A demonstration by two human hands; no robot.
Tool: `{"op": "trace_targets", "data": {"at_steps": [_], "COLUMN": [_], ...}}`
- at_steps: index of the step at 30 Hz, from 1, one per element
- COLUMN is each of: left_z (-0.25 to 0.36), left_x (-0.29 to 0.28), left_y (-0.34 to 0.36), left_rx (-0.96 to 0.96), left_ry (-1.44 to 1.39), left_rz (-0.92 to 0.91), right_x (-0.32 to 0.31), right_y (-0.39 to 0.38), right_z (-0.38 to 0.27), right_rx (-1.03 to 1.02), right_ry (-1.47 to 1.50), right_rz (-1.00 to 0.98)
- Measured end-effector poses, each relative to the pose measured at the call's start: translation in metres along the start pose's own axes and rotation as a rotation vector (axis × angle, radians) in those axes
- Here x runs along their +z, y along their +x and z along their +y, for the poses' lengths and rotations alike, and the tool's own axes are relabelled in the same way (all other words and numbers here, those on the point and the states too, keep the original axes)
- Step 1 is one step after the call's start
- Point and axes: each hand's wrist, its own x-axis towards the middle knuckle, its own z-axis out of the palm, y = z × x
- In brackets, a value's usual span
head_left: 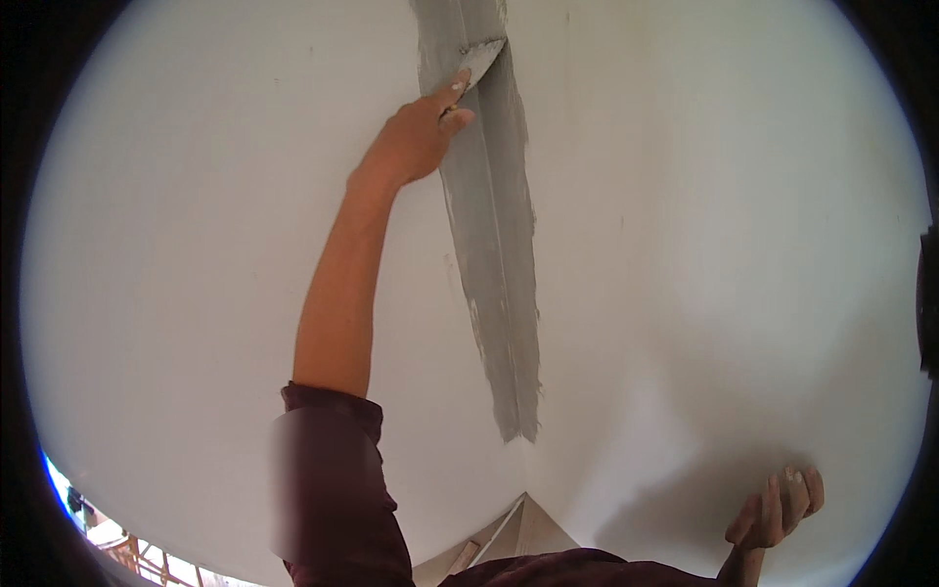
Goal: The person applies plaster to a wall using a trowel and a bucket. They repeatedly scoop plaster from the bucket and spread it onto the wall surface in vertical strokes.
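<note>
My left hand (416,142) is closed around a putty knife, its index finger laid along the blade. The whitish, smeared putty knife blade (482,63) lies tilted against a grey coated strip (509,235) at the top of the view. That strip runs down both sides of an inner corner between two white walls, with ragged edges and a pointed lower end. Away at the lower right, my right hand (780,506) has its fingers curled in, with whitish specks on the fingertips. Whatever it may hold is hidden.
A broad white wall (176,245) spreads to the left of the corner, and another white wall (724,176) to the right. Below the strip, the corner meets a beige triangular area (533,528). Wooden poles (147,563) show against brightness at the lower left.
</note>
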Motion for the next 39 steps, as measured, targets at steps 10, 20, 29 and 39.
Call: {"op": "trace_targets", "data": {"at_steps": [10, 20, 29, 39], "left_z": [0.005, 0.016, 0.011, 0.028], "left_x": [0.024, 0.06, 0.147, -0.036], "left_y": [-0.041, -0.097, -0.206, -0.147], "left_rx": [-0.095, -0.084, -0.104, -0.125], "left_ry": [-0.107, -0.082, -0.237, -0.272], "left_rz": [-0.095, -0.081, -0.064, -0.197], "right_x": [-0.004, -0.006, 0.015, 0.012], "right_y": [0.007, 0.021, 0.05, 0.047], "right_z": [-0.006, -0.016, -0.03, -0.025], "right_rx": [0.022, 0.064, 0.057, 0.072], "right_ry": [0.05, 0.1, 0.134, 0.136], "right_rz": [-0.072, -0.033, -0.034, 0.008]}}
